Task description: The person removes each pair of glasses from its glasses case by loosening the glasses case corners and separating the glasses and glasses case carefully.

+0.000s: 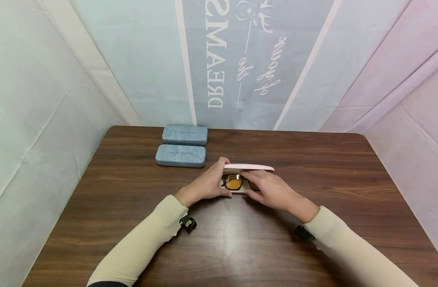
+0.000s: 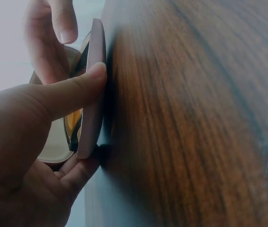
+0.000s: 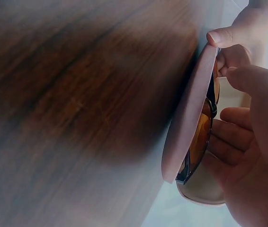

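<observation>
A pink glasses case (image 1: 252, 166) with a pale lining sits with its lid raised on the table. Inside lie dark-framed glasses (image 1: 234, 183) with orange lenses. My left hand (image 1: 207, 184) grips the case's left end; in the left wrist view, its thumb presses the pink outer wall (image 2: 93, 113) and its fingers curl round the end. My right hand (image 1: 274, 190) reaches over the case's right half and covers part of one lens. In the right wrist view, its fingers (image 3: 228, 142) extend toward the lid's inner side, with the thumb above the glasses, not pinching them.
Two blue-grey glasses cases, a rear one (image 1: 184, 134) and a front one (image 1: 181, 156), lie closed at the back left of the brown wooden table (image 1: 219, 247). A printed cloth (image 1: 233, 59) hangs behind the table, with pale sheets at both sides.
</observation>
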